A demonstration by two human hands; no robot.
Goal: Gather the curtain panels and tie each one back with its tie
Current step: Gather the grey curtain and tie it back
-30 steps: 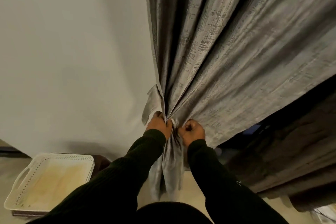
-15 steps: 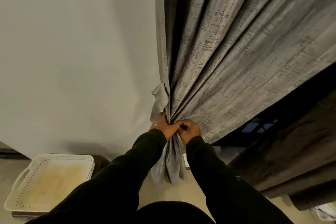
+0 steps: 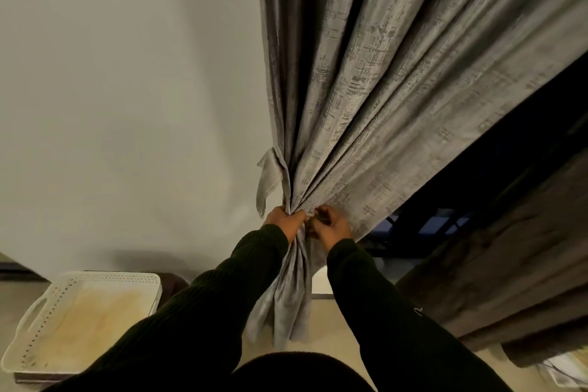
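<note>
Both fists now sit pressed together at the gathered waist, closer than a second ago, and the view has tipped upward. The left hand (image 3: 284, 222) grips the bunched grey curtain panel (image 3: 375, 111); the right hand (image 3: 331, 226) pinches fabric beside it. The panel's long axis runs from 6 to 1 o'clock, fanning in velvety, streaked pleats. A matching tie (image 3: 268, 183) flaps at 11 o'clock. A perforated white basket (image 3: 38, 321) sits at 8 o'clock.

Grey curtain panel (image 3: 397, 99) of woven cloth with a faint sheen and rough crosshatched texture; darker brown curtain (image 3: 515, 280) matt, plush cloth; white perforated plastic basket (image 3: 95, 278); ribbed knit black sleeves (image 3: 203, 305); smooth matt wall (image 3: 127, 89).
</note>
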